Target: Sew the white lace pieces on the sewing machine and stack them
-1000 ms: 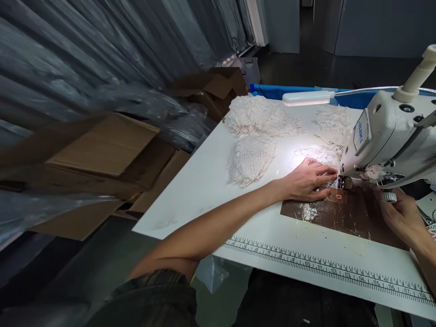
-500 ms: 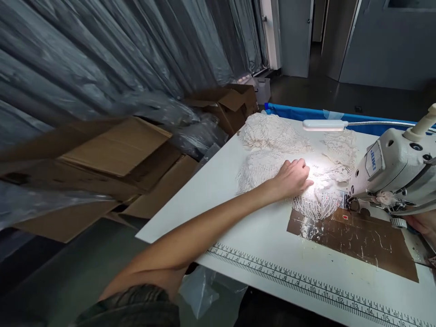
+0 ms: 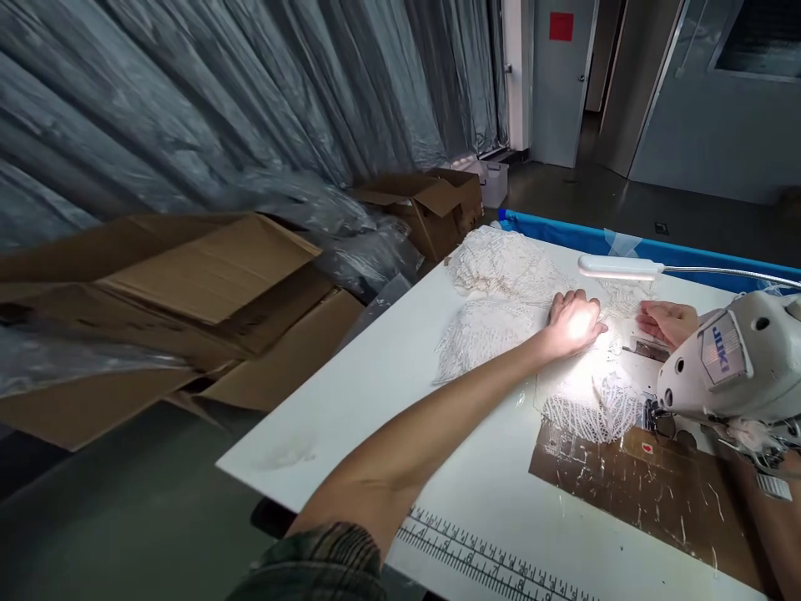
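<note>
Left hand (image 3: 572,324) slides farther up the lace (image 3: 488,338), lying flat; right hand (image 3: 668,320) now joins it (both loose, gripping nothing).

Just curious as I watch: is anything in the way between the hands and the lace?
Nothing visible does. The left hand lies on the lace, and the right hand rests close by, behind the machine. The lamp hangs above them, not between.

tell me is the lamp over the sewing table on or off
On: the lamp throws a bright white patch onto the lace and the left hand right beneath it.
</note>
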A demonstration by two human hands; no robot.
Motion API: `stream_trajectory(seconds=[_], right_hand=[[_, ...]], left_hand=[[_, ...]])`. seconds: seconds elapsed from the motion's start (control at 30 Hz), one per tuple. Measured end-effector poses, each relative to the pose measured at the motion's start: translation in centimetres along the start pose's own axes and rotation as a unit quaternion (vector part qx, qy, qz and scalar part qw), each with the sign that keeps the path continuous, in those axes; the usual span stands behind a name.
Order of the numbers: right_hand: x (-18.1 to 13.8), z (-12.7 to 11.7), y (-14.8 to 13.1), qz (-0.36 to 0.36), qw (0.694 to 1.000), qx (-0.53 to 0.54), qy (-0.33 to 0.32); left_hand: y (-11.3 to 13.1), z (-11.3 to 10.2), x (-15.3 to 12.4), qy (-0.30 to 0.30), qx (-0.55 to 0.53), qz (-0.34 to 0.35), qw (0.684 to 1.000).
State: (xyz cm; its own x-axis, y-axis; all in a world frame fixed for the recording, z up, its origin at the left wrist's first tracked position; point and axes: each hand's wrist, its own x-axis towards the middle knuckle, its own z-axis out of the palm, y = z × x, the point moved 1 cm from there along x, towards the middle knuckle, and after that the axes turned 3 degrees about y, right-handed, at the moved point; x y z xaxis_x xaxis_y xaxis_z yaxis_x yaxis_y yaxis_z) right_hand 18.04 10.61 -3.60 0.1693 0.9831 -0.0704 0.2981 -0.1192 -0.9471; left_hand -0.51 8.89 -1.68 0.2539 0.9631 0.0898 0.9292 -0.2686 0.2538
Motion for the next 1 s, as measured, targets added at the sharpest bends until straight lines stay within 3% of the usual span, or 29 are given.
stream_trajectory(seconds=[0.07,0.2,0.27,0.37,0.43,0.63,0.83,1.0], right_hand=[[0.9,0.5,-0.7,0.034,0.999,0.013,-0.015],[0.7,0.5,-1.9,0.075,0.993,0.041,-0.078],[0.2,0.6,-2.2,0.085,0.99,0.045,-0.101],[-0.5,1.2,-2.1,0.086,0.989,0.04,-0.116],[-0.7,1.7,-1.9,0.08,0.989,0.036,-0.117],[-1.0,1.7,-1.6,0.074,0.991,0.047,-0.099],[-0.9,1.3,-1.7,0.062,0.992,0.058,-0.088],[-1.0,1.4,-1.7,0.059,0.992,0.065,-0.086]], left_hand=[[-0.8,-0.2,0.1,-0.012,-0.099,-0.007,0.995],[-1.3,-0.8,0.5,-0.041,-0.293,-0.016,0.955],[-1.1,-0.7,0.7,-0.05,-0.389,-0.033,0.919],[-0.7,-0.2,0.9,-0.074,-0.535,-0.088,0.837],[-0.6,0.3,1.0,-0.082,-0.565,-0.108,0.814],[-1.2,1.5,1.4,-0.066,-0.512,-0.096,0.851],[-1.6,2.1,1.8,-0.024,-0.389,-0.087,0.917],[-1.6,1.1,1.5,0.005,-0.302,-0.016,0.953]])
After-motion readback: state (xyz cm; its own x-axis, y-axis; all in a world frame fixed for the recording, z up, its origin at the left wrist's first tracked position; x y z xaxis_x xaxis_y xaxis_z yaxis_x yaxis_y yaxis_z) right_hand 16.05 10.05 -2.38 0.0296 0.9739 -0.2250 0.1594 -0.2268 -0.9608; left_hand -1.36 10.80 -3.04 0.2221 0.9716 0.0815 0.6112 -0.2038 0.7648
